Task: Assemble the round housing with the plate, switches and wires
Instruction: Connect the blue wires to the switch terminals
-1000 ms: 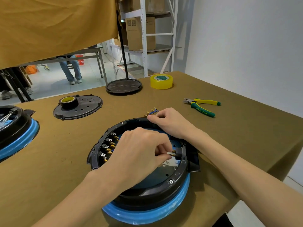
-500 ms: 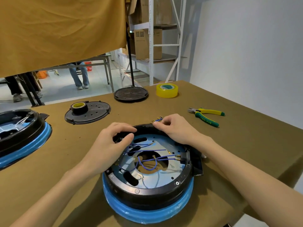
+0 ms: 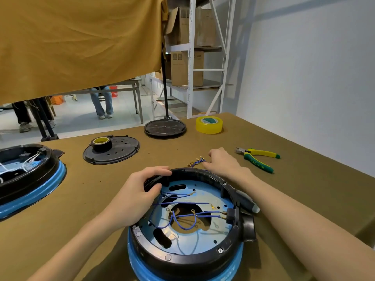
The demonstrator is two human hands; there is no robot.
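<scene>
Table [image 3: 304, 199]: brown cloth across the lower frame.
Housing [image 3: 203, 258]: round, black on a blue base, bottom centre; blue wires [image 3: 182, 214] loop inside.
Left hand [image 3: 134, 197]: grips the housing's upper-left rim, fingers curled over it.
Right hand [image 3: 221, 162]: just beyond the rim, fingertips at loose wires [image 3: 195, 162]; hold unclear.
Pliers [image 3: 257, 157]: right of centre.

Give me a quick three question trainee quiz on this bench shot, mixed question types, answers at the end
1. True or false: the left hand grips the round housing rim.
2. The right hand reaches for: A) pliers B) loose blue wires C) yellow tape roll.
3. What sits on the black perforated plate?

Key: 1 true. 2 B. 3 a black tape roll.
</scene>
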